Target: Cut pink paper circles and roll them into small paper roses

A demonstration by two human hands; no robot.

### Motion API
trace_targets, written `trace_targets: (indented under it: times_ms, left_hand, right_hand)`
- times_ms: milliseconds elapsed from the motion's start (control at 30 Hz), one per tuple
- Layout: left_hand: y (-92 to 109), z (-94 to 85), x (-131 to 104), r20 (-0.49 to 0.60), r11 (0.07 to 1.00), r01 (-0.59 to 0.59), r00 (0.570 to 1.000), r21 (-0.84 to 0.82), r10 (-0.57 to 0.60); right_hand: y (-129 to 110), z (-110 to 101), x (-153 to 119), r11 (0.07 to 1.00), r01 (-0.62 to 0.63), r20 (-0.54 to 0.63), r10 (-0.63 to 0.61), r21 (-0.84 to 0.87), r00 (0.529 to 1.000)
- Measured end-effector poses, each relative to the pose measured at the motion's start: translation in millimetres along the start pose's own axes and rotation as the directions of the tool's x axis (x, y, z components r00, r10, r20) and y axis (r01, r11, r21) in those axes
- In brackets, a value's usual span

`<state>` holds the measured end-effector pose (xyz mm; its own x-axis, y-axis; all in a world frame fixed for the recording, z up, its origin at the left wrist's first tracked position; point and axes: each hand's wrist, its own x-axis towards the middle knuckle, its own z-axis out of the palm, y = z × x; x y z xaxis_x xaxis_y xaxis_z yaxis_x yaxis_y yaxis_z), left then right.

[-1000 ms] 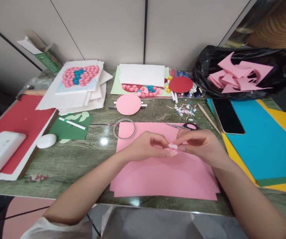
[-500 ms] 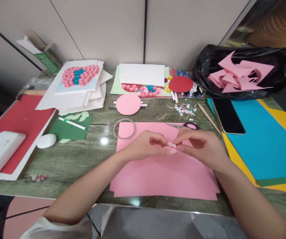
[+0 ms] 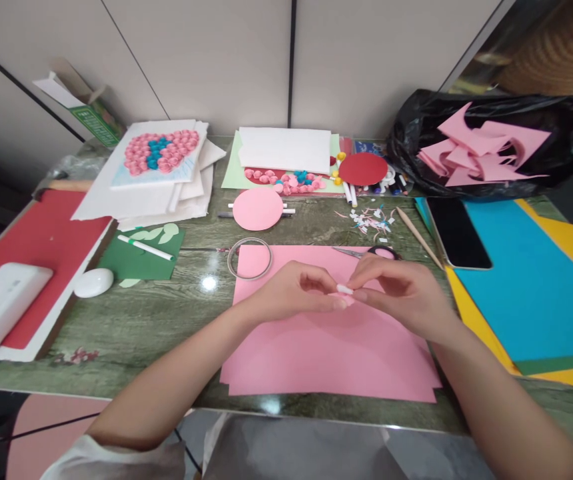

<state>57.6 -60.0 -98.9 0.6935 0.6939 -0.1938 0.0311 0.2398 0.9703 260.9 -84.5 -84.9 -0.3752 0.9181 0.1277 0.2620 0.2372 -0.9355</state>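
Note:
Between my two hands is a small pink paper piece [image 3: 348,300] with a small white strip [image 3: 345,289] on its upper side. My left hand [image 3: 306,288] pinches it from the left, thumb below and fingers above. My right hand [image 3: 399,293] is also closed, its thumb and index fingertips meeting at the right end of the strip. Both hands hover over pink paper sheets [image 3: 326,360]. Just behind my right hand lie scissors [image 3: 382,252] with dark handles. A roll of tape [image 3: 249,259] rests at the back left corner of the pink sheets.
White and coloured scraps [image 3: 370,221], a wooden stick [image 3: 419,237] and a phone [image 3: 459,233] on blue sheets [image 3: 541,287] lie rightward. A black bag [image 3: 406,147] holds pink offcuts. Behind are a pink paper oval [image 3: 257,209] and paper roses [image 3: 161,152] on white sheets.
The white strip between my fingertips now looks narrower and more sharply outlined. My right fingertips have shifted very slightly on it; my left hand stays in place.

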Motion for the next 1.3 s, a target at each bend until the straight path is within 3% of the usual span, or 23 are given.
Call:
trace_targets:
  times_ms: [333,533,867,1300]
  left_hand:
    - [0.1,0.9,-0.9,-0.002,1.000,0.026,1.000,-0.007,-0.026]
    - [-1.3,-1.6,-0.5,0.002,0.998,0.064,0.998,-0.026,-0.064]
    - [-5.7,-4.9,3.6,0.052,0.968,0.144,0.989,-0.205,-0.136]
    - [-8.3,-6.6,3.9,0.132,0.899,0.198,0.979,-0.390,-0.158]
  right_hand:
    - [0.7,-1.1,-0.2,0.998,-0.018,0.005,0.018,-0.064,1.000]
    - [-2.0,-5.6,1.1,0.987,0.082,-0.027,-0.087,-0.137,0.996]
    - [-0.6,-5.2,0.4,0.845,0.316,0.092,-0.307,-0.432,0.947]
    - [3.0,1.2,-2.1,0.734,0.401,0.135,-0.396,-0.547,0.908]
